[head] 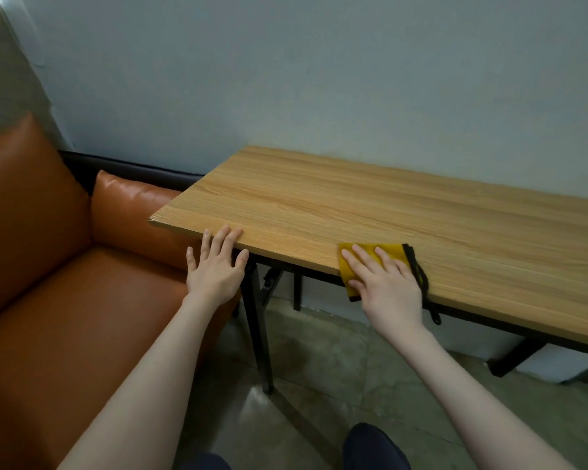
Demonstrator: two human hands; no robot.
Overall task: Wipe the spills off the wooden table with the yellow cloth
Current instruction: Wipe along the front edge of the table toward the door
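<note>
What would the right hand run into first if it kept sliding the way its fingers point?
Nothing close, it seems. The right hand presses the yellow cloth flat at the wooden table's near edge, fingers aimed across bare wood toward the wall, probably the first obstacle.

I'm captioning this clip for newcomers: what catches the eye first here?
The yellow cloth, pressed flat under the right hand at the wooden table's near edge. Next, the left hand resting on that edge near the corner, and the orange sofa on the left.
</note>
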